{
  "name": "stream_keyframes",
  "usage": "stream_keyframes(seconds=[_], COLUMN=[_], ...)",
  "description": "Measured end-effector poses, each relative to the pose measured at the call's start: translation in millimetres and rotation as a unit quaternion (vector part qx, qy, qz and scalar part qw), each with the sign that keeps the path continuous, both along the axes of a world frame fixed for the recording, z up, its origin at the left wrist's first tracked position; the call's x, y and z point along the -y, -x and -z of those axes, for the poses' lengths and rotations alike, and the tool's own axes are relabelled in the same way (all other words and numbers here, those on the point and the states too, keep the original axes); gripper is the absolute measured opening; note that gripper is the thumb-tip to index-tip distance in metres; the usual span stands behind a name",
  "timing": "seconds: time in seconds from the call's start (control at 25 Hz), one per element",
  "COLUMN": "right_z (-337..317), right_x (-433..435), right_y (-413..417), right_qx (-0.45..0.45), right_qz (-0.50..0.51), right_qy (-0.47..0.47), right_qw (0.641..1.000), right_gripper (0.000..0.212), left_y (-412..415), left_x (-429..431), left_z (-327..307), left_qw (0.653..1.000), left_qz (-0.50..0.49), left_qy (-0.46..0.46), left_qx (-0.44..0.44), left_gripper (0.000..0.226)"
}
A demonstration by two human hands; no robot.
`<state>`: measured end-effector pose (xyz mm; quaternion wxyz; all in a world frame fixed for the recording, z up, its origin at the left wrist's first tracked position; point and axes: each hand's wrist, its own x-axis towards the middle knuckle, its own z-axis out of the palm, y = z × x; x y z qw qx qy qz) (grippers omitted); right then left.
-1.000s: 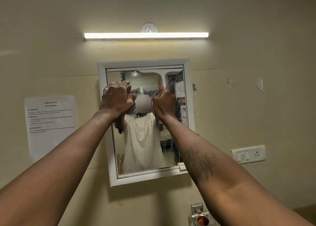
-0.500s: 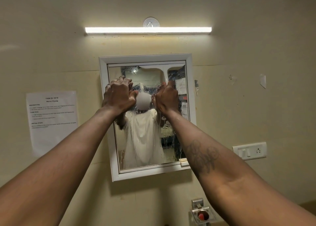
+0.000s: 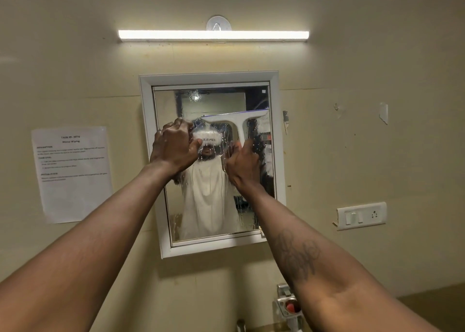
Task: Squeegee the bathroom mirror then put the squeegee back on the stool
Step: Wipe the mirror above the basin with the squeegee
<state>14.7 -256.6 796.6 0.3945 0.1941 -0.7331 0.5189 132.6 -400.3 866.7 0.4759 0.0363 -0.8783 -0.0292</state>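
The squeegee (image 3: 236, 120) is up against the mirror (image 3: 208, 213), roughly a third of the way down the glass. It is white and T-shaped. Its blade lies almost level across the right-hand part of the pane, and its handle (image 3: 239, 135) points straight down.

The right hand (image 3: 242, 167) has its grip wrapped round the lower end of that handle, fingers curled and thumb up along the side. The left hand (image 3: 173, 148) is at the glass just beside the blade's left end. Its fingers are bunched into a loose fist and its thumb juts to the right. I cannot tell whether that grip holds anything, because the knuckles hide it.

Drops and runs of water cover the glass below the blade. Above it the pane looks mostly clear, apart from a patch of droplets (image 3: 193, 96) near the top.

A paper notice (image 3: 73, 173) is stuck to the wall left of the mirror. It is headed "TASK ID" with a number too blurred to trust, and "Mirror Wiping" is printed beneath. The smaller print is unreadable.

A lit tube light (image 3: 214, 35) runs above the mirror, a switch and socket plate (image 3: 361, 216) sits to the right, and a metal fitting with a red centre (image 3: 289, 306) is on the wall below.
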Motion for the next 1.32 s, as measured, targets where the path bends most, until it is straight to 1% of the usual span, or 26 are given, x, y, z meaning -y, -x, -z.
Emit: stream_keyframes(seconds=[0.16, 0.36, 0.52, 0.68, 0.8, 0.88, 0.96, 1.08, 1.32], right_z=[30, 85, 92, 64, 14, -18, -41, -58, -76], right_x=[1, -3, -9, -2, 16, 29, 41, 54, 74], right_y=[-5, -16, -27, -42, -47, -47, -46, -42, -38], right_qx=[0.020, 0.037, 0.024, -0.039, -0.030, -0.052, -0.074, -0.085, -0.086], right_qz=[-0.001, -0.007, -0.005, -0.021, -0.035, -0.031, -0.023, -0.025, -0.014], right_qy=[-0.005, -0.021, -0.018, -0.003, 0.030, 0.045, 0.054, 0.048, 0.041], right_qw=[1.000, 0.999, 1.000, 0.999, 0.998, 0.997, 0.996, 0.995, 0.995], right_gripper=[0.017, 0.024, 0.026, 0.027, 0.026, 0.028, 0.026, 0.019, 0.019], left_y=[-2, -8, -15, -24, -32, -37, -40, -41, -39], left_x=[-2, -2, -5, -9, -5, 1, 7, 15, 32], left_z=[9, 21, 22, 9, -5, -11, -17, -24, -38], left_qw=[1.000, 1.000, 1.000, 1.000, 0.999, 0.999, 0.999, 0.999, 0.998], left_qz=[-0.001, -0.001, -0.003, 0.009, 0.011, 0.014, 0.009, 0.004, 0.005], left_qy=[-0.009, -0.005, -0.010, -0.003, -0.012, -0.018, -0.016, -0.016, -0.004], left_qx=[0.013, 0.023, 0.028, 0.003, -0.030, -0.047, -0.049, -0.048, -0.058], left_gripper=[0.053, 0.045, 0.043, 0.042, 0.050, 0.057, 0.059, 0.056, 0.062])
